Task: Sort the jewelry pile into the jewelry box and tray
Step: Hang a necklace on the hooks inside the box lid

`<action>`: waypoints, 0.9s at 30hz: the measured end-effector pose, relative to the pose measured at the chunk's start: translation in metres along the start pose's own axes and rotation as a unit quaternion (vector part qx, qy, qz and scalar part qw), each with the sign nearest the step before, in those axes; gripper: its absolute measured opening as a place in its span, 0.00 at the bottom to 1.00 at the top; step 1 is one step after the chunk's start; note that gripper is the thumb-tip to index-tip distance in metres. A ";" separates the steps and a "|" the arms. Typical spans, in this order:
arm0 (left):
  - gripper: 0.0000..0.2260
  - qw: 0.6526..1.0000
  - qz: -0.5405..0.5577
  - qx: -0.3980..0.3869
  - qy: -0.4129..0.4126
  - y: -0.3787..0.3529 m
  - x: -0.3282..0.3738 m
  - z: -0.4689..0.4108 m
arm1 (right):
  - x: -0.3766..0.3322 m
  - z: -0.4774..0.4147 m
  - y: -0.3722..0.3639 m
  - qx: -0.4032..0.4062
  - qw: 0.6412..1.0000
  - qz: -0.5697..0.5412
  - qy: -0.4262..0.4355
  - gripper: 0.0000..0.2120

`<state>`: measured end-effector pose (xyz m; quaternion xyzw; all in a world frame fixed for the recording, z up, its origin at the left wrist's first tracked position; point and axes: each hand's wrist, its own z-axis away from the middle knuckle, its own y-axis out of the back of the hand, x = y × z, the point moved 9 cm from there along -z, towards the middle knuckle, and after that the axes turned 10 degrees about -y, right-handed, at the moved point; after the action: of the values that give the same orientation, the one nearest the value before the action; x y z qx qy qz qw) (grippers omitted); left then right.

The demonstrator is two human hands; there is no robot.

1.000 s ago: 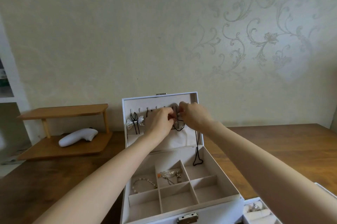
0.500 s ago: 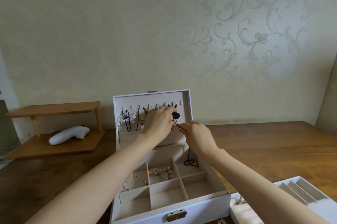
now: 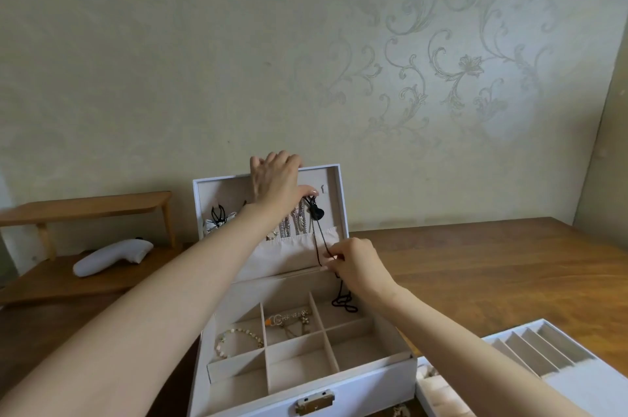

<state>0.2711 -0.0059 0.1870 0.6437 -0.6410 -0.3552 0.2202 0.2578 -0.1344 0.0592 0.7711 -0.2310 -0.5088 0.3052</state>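
A white jewelry box [image 3: 373, 379] stands open on the wooden table, its lid [image 3: 339, 199] upright. My left hand [image 3: 275, 183] grips the lid's top edge, fingers curled over it, thumb near the hooks. A black cord necklace [image 3: 319, 233] with a dark pendant hangs from a lid hook. My right hand [image 3: 356, 262] pinches its cord lower down; the end loops into the back right compartment. A beaded bracelet [image 3: 238, 342] and a gold piece [image 3: 289, 318] lie in compartments. Silver chains [image 3: 292, 224] and a bow piece [image 3: 217, 221] hang in the lid.
A white divided tray [image 3: 557, 369] sits at the lower right beside the box. A wooden two-level shelf [image 3: 85, 209] stands at the left with a white handheld device [image 3: 112, 257] on its lower board. The patterned wall is close behind the box.
My left hand rose from the hooks to the lid's top edge. My right hand slid down the black cord, which now hangs from a hook. The view moved nearer the box.
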 end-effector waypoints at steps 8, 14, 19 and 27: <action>0.25 0.998 0.029 -0.020 0.056 -0.005 -0.006 -0.012 | -0.003 0.021 0.007 -0.016 0.993 0.113 -0.025 0.11; 0.25 0.998 0.024 -0.017 0.063 -0.007 -0.007 -0.011 | -0.012 0.043 0.002 -0.048 0.969 0.239 0.031 0.05; 0.26 0.998 0.022 -0.014 0.052 -0.008 -0.005 -0.011 | -0.027 0.055 -0.011 -0.053 0.916 0.374 0.132 0.08; 0.25 0.998 0.017 -0.020 0.050 -0.007 -0.005 -0.009 | -0.041 0.063 -0.023 -0.089 0.876 0.422 0.216 0.07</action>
<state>0.2831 -0.0023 0.1885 0.6453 -0.6329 -0.3314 0.2707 0.1854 -0.1055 0.0503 0.6605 -0.4168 -0.1706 0.6008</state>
